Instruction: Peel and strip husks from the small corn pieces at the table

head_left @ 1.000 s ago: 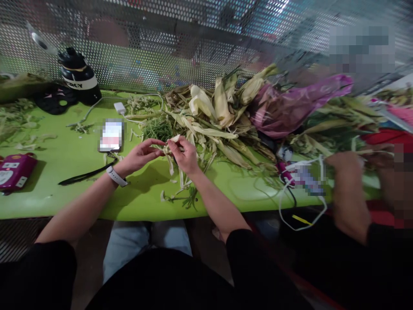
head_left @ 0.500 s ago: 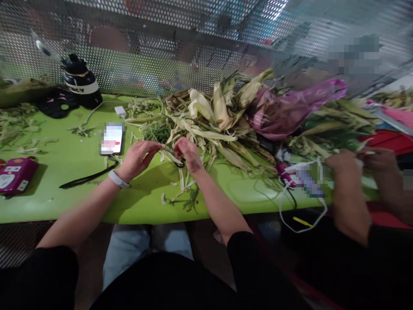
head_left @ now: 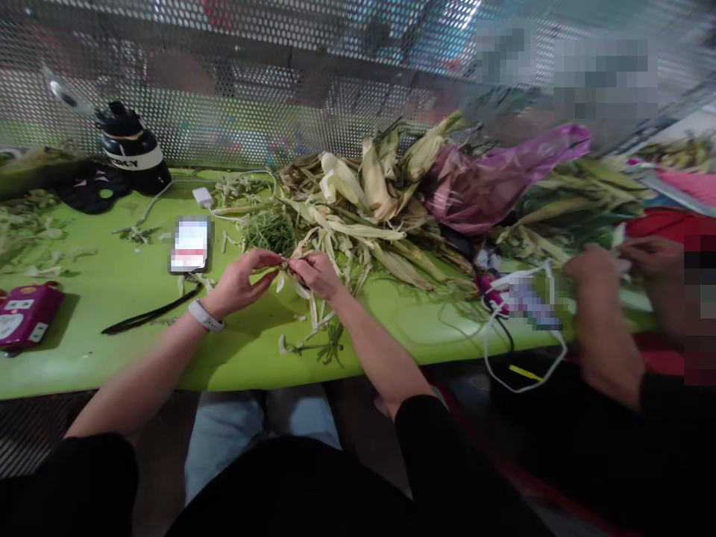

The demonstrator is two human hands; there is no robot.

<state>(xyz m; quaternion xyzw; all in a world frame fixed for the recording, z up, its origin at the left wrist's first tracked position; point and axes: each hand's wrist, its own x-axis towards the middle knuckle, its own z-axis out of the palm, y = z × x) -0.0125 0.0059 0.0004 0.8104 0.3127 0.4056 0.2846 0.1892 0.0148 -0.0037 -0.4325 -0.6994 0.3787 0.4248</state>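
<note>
My left hand (head_left: 239, 282), with a pale band at the wrist, pinches a small piece of pale corn husk (head_left: 281, 283) at its fingertips. My right hand (head_left: 318, 274) meets it there, its fingers closed on the same husk piece. What else lies inside the right palm is hidden. Just behind both hands sits a heap of thin green strips (head_left: 268, 233). Below the right hand, pale husk strips (head_left: 320, 315) and a green sprig (head_left: 330, 347) lie on the green table (head_left: 246, 365).
A pile of dried corn husks (head_left: 374, 183) and a purple plastic bag (head_left: 475, 190) fill the back. To the left are a phone (head_left: 190, 245), a black strap (head_left: 151, 309), a dark bottle (head_left: 134, 153) and a purple power strip (head_left: 29, 317). A co-worker's hands (head_left: 596, 280) work at right.
My right hand has moved left and its fingers have come together with my left hand's at the husk. A dark loop seen under the right hand before no longer shows.
</note>
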